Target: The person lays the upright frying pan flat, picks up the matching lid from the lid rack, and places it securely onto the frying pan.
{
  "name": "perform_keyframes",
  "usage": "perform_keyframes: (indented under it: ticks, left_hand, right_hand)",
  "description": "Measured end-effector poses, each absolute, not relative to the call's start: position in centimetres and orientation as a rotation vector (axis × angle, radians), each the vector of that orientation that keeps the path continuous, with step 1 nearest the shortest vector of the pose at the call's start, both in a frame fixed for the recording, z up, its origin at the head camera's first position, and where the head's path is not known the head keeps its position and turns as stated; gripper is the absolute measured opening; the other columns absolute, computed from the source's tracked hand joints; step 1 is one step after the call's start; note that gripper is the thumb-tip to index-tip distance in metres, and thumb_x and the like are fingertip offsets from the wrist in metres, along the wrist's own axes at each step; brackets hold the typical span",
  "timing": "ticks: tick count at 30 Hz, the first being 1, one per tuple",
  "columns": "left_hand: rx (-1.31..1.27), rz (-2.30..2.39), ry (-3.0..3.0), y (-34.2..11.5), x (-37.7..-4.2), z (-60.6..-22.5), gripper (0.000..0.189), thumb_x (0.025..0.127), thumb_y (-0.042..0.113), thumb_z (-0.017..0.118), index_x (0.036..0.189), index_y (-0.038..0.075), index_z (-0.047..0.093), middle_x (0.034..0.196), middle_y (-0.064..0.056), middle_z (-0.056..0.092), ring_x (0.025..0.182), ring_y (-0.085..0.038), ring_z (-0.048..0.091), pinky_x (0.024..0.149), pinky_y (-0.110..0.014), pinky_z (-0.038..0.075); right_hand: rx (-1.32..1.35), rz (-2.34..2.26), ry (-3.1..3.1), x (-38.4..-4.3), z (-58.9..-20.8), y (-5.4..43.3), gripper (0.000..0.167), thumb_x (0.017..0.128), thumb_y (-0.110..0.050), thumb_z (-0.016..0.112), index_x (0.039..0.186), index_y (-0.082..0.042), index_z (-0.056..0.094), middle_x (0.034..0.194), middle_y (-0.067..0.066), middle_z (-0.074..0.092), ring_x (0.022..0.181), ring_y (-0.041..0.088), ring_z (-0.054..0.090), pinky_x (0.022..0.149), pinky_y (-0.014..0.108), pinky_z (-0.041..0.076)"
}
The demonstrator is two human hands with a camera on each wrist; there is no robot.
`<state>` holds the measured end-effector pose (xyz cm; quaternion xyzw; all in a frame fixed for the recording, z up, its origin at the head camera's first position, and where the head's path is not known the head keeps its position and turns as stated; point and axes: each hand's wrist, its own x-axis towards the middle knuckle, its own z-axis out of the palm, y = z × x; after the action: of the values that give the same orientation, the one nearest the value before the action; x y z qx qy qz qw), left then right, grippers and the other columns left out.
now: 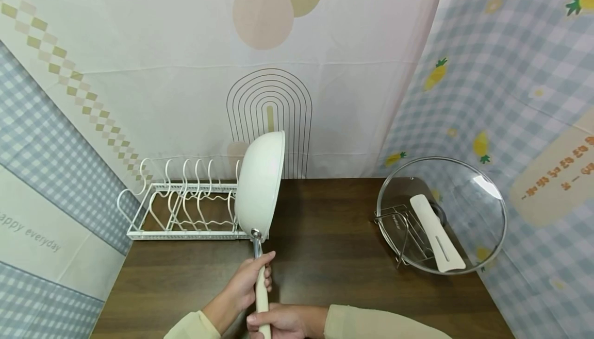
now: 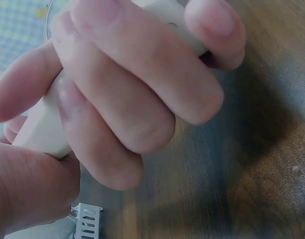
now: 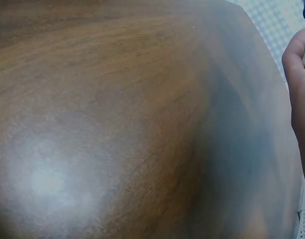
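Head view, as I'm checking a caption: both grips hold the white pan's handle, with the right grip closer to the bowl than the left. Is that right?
Not quite: the order is reversed. The head view shows the left grip closer to the white pan's bowl, with the right grip farther down the handle. Both do hold that handle.
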<state>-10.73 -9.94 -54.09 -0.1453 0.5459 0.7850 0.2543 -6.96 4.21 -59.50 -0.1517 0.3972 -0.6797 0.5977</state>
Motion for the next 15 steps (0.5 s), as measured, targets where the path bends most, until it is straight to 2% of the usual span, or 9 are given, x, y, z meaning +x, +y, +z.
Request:
perform_keyframes:
  ticks: [5, 9, 12, 15]
  left_hand:
    - [-0.391, 2.132, 1.481, -9.90, -10.75, -54.10, 0.030, 0.101, 0.028, 0.063, 0.076, 0.018, 0.049, 0.061, 0.008, 0.048, 0.052, -0.007, 0.045, 0.055, -0.023, 0.044]
    - [-0.395, 2.133, 1.480, -9.90, -10.75, -54.15, 0.030, 0.101, 0.029, 0.064, 0.076, 0.018, 0.049, 0.060, 0.008, 0.048, 0.051, -0.007, 0.045, 0.055, -0.023, 0.044]
    - [-0.399, 2.135, 1.481, -9.92, -10.73, -54.18, 0.031, 0.100, 0.030, 0.066, 0.076, 0.018, 0.049, 0.060, 0.009, 0.048, 0.051, -0.007, 0.045, 0.054, -0.023, 0.043]
    - [-0.398, 2.137, 1.476, -9.91, -10.70, -54.20, 0.031, 0.099, 0.031, 0.066, 0.076, 0.019, 0.049, 0.060, 0.009, 0.048, 0.051, -0.007, 0.045, 0.054, -0.023, 0.043]
  right_hand:
    - [-0.336, -1.558, 0.910, -7.07, -59.16, 4.05, 0.041, 0.110, -0.014, 0.034, 0.078, -0.025, 0.057, 0.073, -0.013, 0.053, 0.066, 0.000, 0.048, 0.066, 0.015, 0.042]
    - [-0.323, -1.561, 0.892, -7.11, -59.08, 4.11, 0.042, 0.110, -0.013, 0.034, 0.082, -0.025, 0.062, 0.078, -0.014, 0.061, 0.072, -0.002, 0.056, 0.071, 0.013, 0.047]
    - [-0.329, -1.568, 0.879, -7.13, -59.11, 4.13, 0.039, 0.111, -0.015, 0.037, 0.084, -0.025, 0.064, 0.083, -0.014, 0.064, 0.077, -0.002, 0.059, 0.075, 0.013, 0.049]
    - [-0.353, -1.568, 0.874, -7.14, -59.22, 4.16, 0.036, 0.112, -0.022, 0.040, 0.083, -0.025, 0.061, 0.080, -0.014, 0.059, 0.075, -0.001, 0.055, 0.074, 0.014, 0.046]
